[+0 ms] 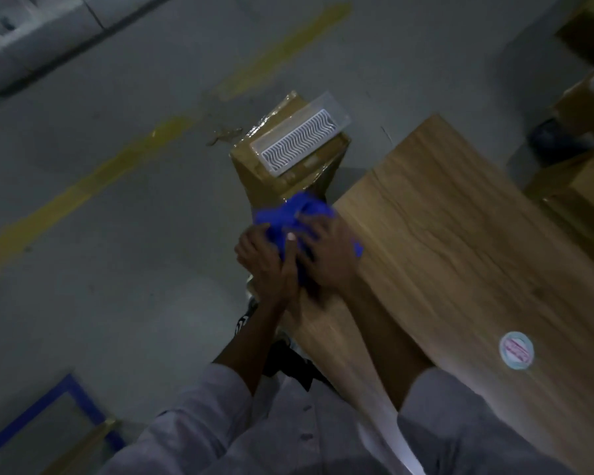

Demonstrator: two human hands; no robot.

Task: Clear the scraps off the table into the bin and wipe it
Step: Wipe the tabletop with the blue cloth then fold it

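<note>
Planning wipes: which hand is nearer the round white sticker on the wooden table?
Right. Right hand: over the wooden table, left of the round white sticker. Left hand: farther left, at the table's edge.

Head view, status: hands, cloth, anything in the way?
Both the left hand and right hand grip the blue cloth, bunched at the table corner. Just beyond that corner, a cardboard box. On the tabletop, a round sticker.

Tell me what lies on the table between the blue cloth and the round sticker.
Between the blue cloth and the round sticker the table is bare wood, in the head view.
</note>
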